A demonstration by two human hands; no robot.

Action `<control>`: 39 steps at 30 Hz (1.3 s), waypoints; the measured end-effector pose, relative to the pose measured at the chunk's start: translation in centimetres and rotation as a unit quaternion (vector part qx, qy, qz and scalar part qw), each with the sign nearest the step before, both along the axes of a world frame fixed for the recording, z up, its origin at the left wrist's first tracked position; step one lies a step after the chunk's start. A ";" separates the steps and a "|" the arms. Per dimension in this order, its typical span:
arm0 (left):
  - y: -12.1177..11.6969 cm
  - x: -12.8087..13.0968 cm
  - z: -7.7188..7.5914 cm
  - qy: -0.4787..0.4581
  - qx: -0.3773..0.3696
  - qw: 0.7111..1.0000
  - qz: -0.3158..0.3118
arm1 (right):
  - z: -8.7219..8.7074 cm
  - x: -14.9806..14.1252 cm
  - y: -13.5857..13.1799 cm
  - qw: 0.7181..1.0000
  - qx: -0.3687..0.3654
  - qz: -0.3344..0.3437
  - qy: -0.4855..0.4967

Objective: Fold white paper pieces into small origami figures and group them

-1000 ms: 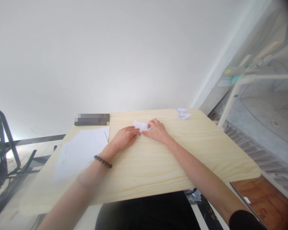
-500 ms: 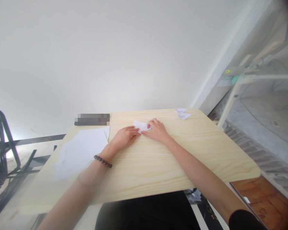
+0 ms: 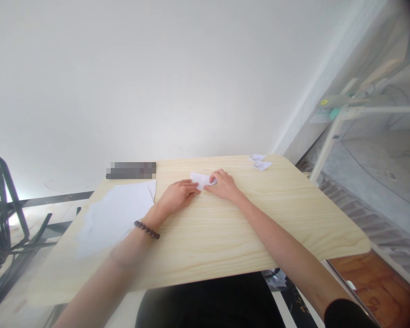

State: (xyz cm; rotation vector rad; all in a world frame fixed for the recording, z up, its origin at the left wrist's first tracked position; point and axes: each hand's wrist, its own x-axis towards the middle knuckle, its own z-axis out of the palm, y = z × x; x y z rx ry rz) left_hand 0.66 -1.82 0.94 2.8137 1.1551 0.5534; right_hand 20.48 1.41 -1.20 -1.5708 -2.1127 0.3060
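A small folded piece of white paper lies on the pale wooden table near its far middle. My left hand, with a dark bead bracelet at the wrist, rests palm down with its fingers stretched onto the paper's near edge. My right hand sits at the paper's right end, its fingers curled and pinching the fold there. Part of the paper is hidden under both hands.
A larger sheet of white paper lies on the table's left part. Two small folded paper bits sit at the far right corner. A blurred dark strip lies at the back edge. A black metal frame stands left, a white rack right.
My right hand's fingers have shifted slightly along the fold at the paper's right end. My left hand and the paper stay where they were.
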 end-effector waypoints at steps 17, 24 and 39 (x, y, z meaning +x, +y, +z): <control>0.1 0.0 -0.2 -0.010 -0.010 1.000 0.004 | 0.1 2.2 1.5 0.985 -0.047 0.104 0.128; 0.1 0.0 -0.3 -0.008 -0.007 1.000 0.005 | 0.3 2.1 1.2 0.988 -0.041 0.098 0.110; 0.1 -0.2 -0.3 -0.002 0.003 1.000 -0.013 | -0.2 -0.4 -0.7 0.998 0.040 -0.020 -0.033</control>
